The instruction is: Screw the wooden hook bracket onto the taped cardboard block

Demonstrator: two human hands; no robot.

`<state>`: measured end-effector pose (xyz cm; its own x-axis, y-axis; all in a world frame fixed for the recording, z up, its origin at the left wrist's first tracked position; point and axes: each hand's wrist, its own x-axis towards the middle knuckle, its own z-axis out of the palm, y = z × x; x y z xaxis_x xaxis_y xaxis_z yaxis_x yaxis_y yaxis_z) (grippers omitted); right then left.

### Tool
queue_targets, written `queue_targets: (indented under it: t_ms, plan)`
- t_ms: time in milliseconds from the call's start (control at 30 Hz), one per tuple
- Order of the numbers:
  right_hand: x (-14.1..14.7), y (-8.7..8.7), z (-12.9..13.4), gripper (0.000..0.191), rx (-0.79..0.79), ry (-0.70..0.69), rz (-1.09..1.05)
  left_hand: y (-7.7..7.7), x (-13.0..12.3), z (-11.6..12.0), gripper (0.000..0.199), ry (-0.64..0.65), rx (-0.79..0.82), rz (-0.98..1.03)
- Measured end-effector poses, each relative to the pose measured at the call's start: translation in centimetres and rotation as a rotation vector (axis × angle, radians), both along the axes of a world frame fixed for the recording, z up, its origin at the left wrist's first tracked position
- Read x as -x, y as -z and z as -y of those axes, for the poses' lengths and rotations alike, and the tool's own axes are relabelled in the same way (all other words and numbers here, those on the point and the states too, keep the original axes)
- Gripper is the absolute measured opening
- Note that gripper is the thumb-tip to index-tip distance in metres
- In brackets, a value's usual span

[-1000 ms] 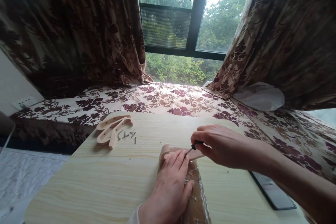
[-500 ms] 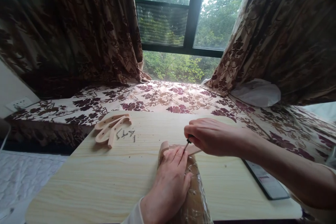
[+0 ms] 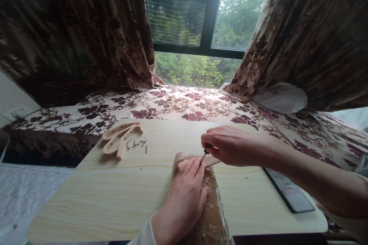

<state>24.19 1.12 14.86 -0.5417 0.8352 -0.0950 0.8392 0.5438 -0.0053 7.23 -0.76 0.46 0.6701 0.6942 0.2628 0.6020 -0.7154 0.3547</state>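
Observation:
My right hand (image 3: 227, 143) is closed around the handle of a screwdriver (image 3: 204, 154), whose shaft slants down to my left fingertips. Under those fingers lies a pale wooden hook (image 3: 179, 157), its rounded end showing on the left and its other end on the right. My left hand (image 3: 184, 195) grips this hook and presses it onto a brown block wrapped in clear tape (image 3: 214, 214). The screwdriver's tip is hidden between the fingers, so I cannot see what it touches.
Several more wooden hooks (image 3: 122, 141) lie at the table's (image 3: 109, 199) back left, with loose screws (image 3: 135, 144) beside them. A phone (image 3: 290, 191) rests under my right forearm. Behind the table is a ledge with flowered cloth (image 3: 172, 103), with a white plastic bag (image 3: 281, 97) on the right.
The view has shifted slightly. My right hand has turned a little on the screwdriver, and more of its dark handle shows. My left hand keeps its place on the hook.

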Motion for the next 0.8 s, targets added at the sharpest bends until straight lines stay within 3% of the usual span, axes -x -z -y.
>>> queue_targets:
  t_ms: [200,333,433,533,600,700,800]
  plan:
    - [-0.5,-0.2,-0.2,0.024,0.001,0.044,-0.119,0.1,-0.1,0.0,0.057,-0.007,-0.024,0.011]
    - [-0.7,0.5,-0.5,0.017,-0.012,0.085,-0.207,0.2,-0.2,-0.1,0.056,-0.010,-0.039,0.012]
    - [-1.4,1.8,-0.8,0.010,0.028,0.138,-0.392,0.3,-0.2,-0.2,0.055,-0.007,-0.051,0.014]
    - [-2.5,2.5,-0.3,0.016,0.106,0.196,-0.634,0.2,0.0,-0.2,0.055,-0.001,-0.057,0.012]
    - [-3.3,2.1,0.5,0.019,-0.032,0.225,-0.720,0.2,0.2,-0.2,0.054,0.003,-0.057,0.007]
    - [-4.2,1.7,1.8,0.014,-0.276,0.271,-0.688,0.1,0.2,-0.2,0.052,0.018,-0.046,-0.016]
    - [-4.1,3.1,2.2,0.011,-0.139,0.240,-0.530,-0.3,0.2,0.0,0.054,0.026,-0.020,-0.034]
